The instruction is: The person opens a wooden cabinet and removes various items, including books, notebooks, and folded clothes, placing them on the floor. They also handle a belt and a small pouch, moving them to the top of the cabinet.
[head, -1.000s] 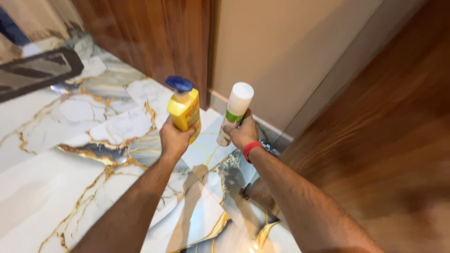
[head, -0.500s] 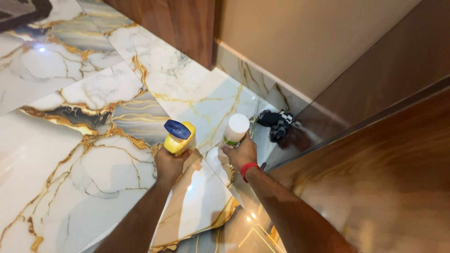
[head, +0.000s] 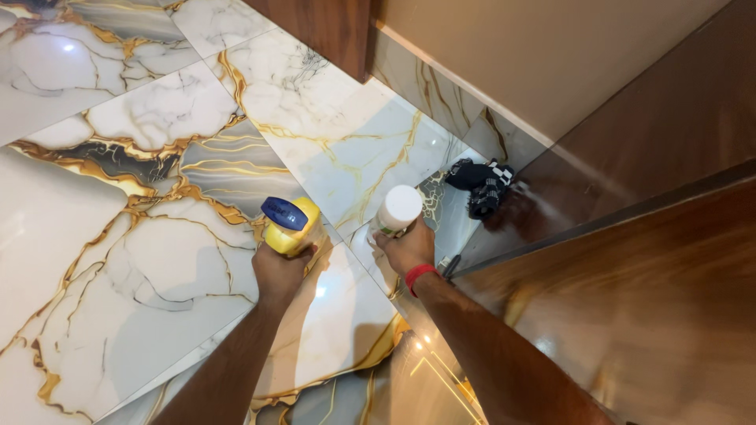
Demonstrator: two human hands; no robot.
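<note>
- Marble floor (head: 118,260) with white tiles and gold veins is filling the left of the view.
- Left hand (head: 279,271) is gripping a yellow bottle (head: 293,232) with a blue cap, holding it above the floor.
- Right hand (head: 409,248), red band (head: 420,275) at the wrist, is wrapping around a white bottle (head: 396,212) with a white cap, just beside the yellow one.
- Black-and-white cloth (head: 482,185) is lying on the floor in the corner by the skirting.
- Wooden door (head: 630,315) is standing at right.
</note>
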